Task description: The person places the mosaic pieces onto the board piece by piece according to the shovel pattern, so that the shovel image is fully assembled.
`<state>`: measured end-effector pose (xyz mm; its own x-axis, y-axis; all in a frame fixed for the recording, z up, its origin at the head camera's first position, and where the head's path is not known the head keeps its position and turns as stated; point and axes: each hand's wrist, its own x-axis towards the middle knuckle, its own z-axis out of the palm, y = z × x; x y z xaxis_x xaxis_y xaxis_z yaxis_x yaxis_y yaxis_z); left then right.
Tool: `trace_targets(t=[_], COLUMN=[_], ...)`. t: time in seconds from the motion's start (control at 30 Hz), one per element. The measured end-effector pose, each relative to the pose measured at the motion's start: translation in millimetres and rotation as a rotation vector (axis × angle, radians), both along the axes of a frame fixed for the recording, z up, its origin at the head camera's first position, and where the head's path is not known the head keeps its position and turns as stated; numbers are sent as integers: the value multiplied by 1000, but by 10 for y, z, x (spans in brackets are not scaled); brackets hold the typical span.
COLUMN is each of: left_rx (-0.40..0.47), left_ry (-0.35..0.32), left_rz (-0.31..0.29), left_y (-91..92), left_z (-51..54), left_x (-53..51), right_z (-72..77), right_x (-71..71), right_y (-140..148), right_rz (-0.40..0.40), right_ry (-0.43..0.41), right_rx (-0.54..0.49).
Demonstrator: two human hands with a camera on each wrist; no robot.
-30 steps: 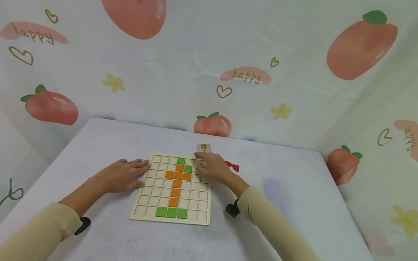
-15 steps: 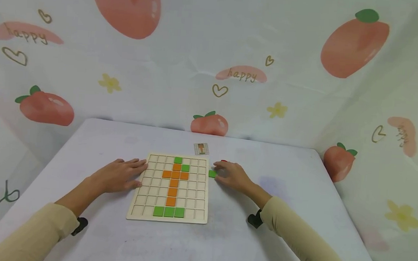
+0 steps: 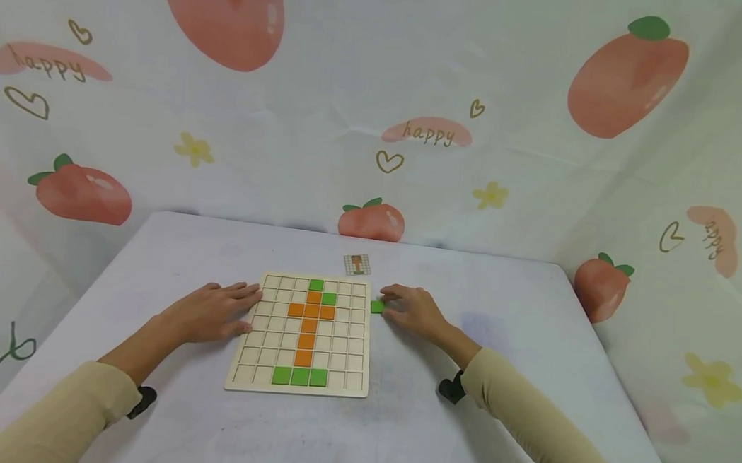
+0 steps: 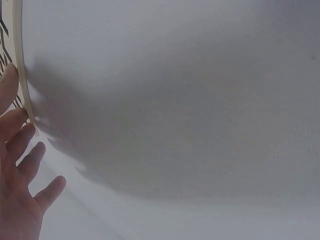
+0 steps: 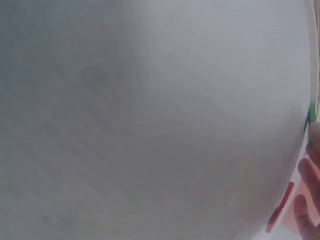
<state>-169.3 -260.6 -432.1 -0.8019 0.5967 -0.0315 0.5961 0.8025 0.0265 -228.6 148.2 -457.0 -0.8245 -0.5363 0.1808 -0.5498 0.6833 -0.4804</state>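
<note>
A pale wooden grid board [image 3: 345, 343] lies on the table, with orange tiles [image 3: 309, 325] and green tiles [image 3: 300, 376] set in its squares. My left hand [image 3: 209, 312] rests against the board's left edge with fingers spread; the left wrist view shows the same hand [image 4: 22, 185] at the rim. Just off the board's right edge, my right hand [image 3: 416, 312] pinches a loose green square tile [image 3: 377, 307] between thumb and fingertips. In the right wrist view this tile [image 5: 312, 113] shows at the fingers, which are mostly cut off by the frame.
A small pattern card [image 3: 357, 265] lies behind the board. Red pieces [image 5: 280, 207] lie beyond my right hand, seen only in the right wrist view. The white table [image 3: 513, 410] meets a printed cloth backdrop [image 3: 285, 169] at the back.
My right hand has drawn back from above the board's upper right to the loose green tile beside it. The red pieces are now hidden in the head view. My left hand stays put.
</note>
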Motion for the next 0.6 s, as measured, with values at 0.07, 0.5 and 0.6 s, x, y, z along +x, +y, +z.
trace_targets(t=[0.07, 0.5, 0.6], left_rx=[3, 13, 12], left_ry=[1, 5, 6], left_rz=[-1, -3, -3], left_y=[-1, -12, -7], left_z=[-4, -21, -11], left_x=[-1, -8, -1], right_z=[19, 160, 202], right_x=[-9, -101, -113], right_y=[-4, -210, -317], right_rz=[-5, 9, 13], right_ry=[2, 82, 65], right_rx=[0, 5, -8])
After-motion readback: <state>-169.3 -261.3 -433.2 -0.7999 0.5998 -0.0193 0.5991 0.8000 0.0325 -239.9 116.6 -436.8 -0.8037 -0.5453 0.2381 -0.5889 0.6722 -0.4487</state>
